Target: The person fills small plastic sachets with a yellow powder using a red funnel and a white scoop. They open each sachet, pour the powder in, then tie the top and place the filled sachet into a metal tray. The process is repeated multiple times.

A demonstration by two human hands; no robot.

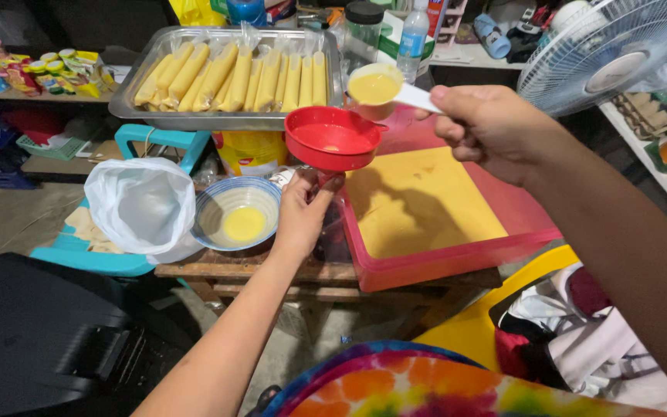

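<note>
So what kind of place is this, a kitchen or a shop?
Probably a small home food-making corner beside a shop: a metal tray of filled yellow tubes, a pink tub of yellow liquid, and shelves of packaged goods behind.

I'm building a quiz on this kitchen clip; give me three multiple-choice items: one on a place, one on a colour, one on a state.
1. Where is the metal tray of filled yellow tubes?
A. behind the funnel
B. on the floor
C. inside the tub

2. What colour is the funnel?
A. blue
B. red
C. white

3. What state is the scoop in?
A. empty
B. upside down
C. full of yellow liquid

Answers: 1 A, it sits farther back than the funnel. 2 B, its bowl is red. 3 C, the right hand holds it level and brimming; the left hand grips the funnel's stem.
</note>
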